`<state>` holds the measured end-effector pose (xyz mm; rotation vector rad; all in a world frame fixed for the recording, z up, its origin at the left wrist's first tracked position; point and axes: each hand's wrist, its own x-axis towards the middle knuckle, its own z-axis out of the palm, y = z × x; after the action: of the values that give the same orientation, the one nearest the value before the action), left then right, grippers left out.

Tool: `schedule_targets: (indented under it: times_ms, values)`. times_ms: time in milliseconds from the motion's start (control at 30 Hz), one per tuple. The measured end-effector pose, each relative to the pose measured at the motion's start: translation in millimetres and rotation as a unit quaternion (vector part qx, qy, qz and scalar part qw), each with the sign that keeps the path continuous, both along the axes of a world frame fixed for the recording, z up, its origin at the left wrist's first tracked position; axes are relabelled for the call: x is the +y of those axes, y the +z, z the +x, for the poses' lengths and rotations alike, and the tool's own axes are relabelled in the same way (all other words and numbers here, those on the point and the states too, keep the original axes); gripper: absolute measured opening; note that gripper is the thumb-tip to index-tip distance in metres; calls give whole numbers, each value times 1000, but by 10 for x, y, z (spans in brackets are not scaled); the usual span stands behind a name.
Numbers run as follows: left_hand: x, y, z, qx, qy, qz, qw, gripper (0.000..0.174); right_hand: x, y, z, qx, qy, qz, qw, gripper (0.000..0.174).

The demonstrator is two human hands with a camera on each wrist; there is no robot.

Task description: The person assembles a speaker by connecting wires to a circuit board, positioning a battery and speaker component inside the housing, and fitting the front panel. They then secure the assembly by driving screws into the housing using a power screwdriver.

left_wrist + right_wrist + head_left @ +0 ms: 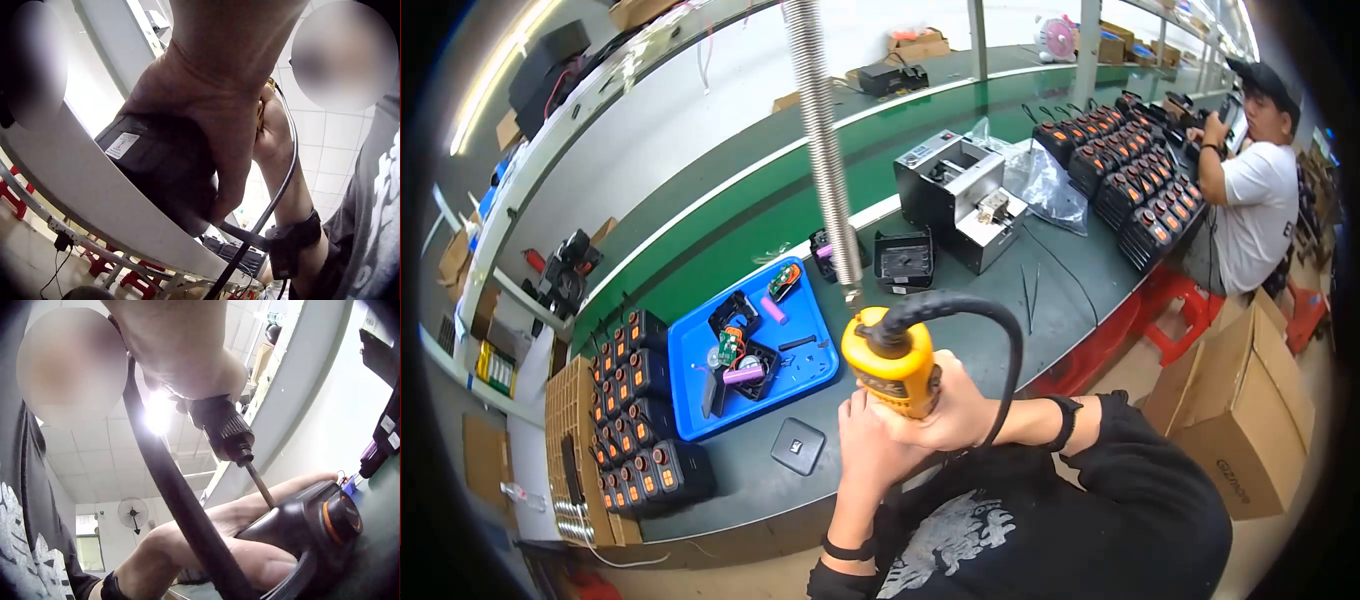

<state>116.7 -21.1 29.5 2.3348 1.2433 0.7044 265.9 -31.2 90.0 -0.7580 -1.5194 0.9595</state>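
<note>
My right hand (968, 408) grips a yellow electric screwdriver (890, 365), which hangs from a coiled metal spring (825, 150) and trails a thick black cable. In the right wrist view its bit (259, 486) points down onto a black plastic housing (300, 515) with an orange-ringed knob (340, 519). My left hand (868, 440) holds this housing from the side, thumb and fingers around it. A white label (122, 145) shows on the housing in the left wrist view. From the head view, the hands and screwdriver hide the housing.
Left, a blue tray (805, 320) holds purple cells, circuit boards and black casings. A black square case (798, 446) lies near it. Rows of black-and-orange units (635, 400) stand left and right. A boxy machine (960, 200) and tweezers (1030, 298) are ahead; another person (1250, 200) works at right.
</note>
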Motion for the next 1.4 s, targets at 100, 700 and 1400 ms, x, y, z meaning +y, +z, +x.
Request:
schedule_targets:
  times_ms: [100, 700, 1400]
  values:
    - [-13, 17, 3, -19, -5, -2, 1000, 56, -1, 54, 30, -24, -11, 33, 999, 37]
    - [-2, 11, 34, 88, 26, 55, 994, 94, 87, 524, 349, 151, 39, 59, 986, 44]
    - [773, 65, -340, 90, 62, -12, 994, 19, 400, 317, 980, 187, 8, 64, 980, 47]
